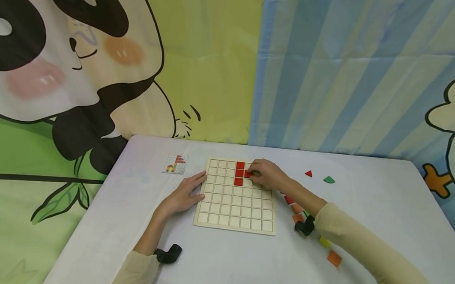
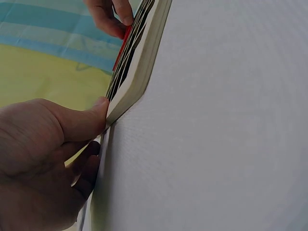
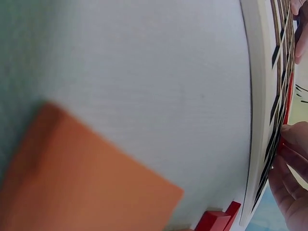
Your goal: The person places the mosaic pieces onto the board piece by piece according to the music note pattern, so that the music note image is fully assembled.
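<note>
A pale wooden grid board [image 1: 225, 210] lies on the table. Three red squares [image 1: 239, 173] fill one column of cells near its far edge. My right hand [image 1: 268, 174] pinches a small red piece [image 1: 247, 174] at the cell just right of that column; the fingertips hide much of its shape. In the right wrist view the fingers [image 3: 293, 183] are low at the board's surface. My left hand [image 1: 184, 193] rests against the board's left edge, thumb and fingers extended and touching it. The left wrist view has the thumb [image 2: 84, 122] right at the board's corner.
Left of the board lies a small pattern card [image 1: 175, 164] with a coloured grid picture. A red triangle [image 1: 308, 173] and a green quarter-round piece [image 1: 329, 179] lie at the far right. Several loose pieces, including an orange diamond [image 1: 334, 258], lie beneath and beside the right forearm.
</note>
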Demonstrator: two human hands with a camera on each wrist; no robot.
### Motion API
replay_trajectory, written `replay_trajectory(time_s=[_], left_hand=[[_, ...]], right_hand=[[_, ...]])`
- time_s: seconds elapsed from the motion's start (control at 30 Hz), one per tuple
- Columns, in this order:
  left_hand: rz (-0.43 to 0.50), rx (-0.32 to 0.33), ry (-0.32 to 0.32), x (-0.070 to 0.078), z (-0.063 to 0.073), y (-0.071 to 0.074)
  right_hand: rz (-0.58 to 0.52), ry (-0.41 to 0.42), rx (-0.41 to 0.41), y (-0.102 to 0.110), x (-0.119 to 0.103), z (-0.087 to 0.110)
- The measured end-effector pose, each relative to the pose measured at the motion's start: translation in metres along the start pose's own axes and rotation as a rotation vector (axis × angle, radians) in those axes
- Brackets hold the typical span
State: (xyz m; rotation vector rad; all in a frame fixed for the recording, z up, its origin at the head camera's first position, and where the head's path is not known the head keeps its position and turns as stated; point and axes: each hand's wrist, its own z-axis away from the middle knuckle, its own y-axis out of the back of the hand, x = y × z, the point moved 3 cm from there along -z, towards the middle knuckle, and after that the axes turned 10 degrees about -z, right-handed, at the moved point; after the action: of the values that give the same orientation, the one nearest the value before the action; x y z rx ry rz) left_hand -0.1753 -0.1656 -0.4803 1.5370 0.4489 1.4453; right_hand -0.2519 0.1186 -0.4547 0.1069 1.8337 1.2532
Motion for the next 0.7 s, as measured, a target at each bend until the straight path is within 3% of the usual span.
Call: replay_trajectory(time_s=[0.33, 0.7], left_hand=[[0.019, -0.021, 0.009, -0.0001, -0.0004, -0.0023], [0.017, -0.009, 0.014, -0.0010, -0.0009, -0.0014]], right_hand=[[-0.023, -0.024, -0.011, 0.0009, -0.0018, 0.0016], [-0.001, 0.006, -0.014, 0.0024, 0.0005, -0.0028]])
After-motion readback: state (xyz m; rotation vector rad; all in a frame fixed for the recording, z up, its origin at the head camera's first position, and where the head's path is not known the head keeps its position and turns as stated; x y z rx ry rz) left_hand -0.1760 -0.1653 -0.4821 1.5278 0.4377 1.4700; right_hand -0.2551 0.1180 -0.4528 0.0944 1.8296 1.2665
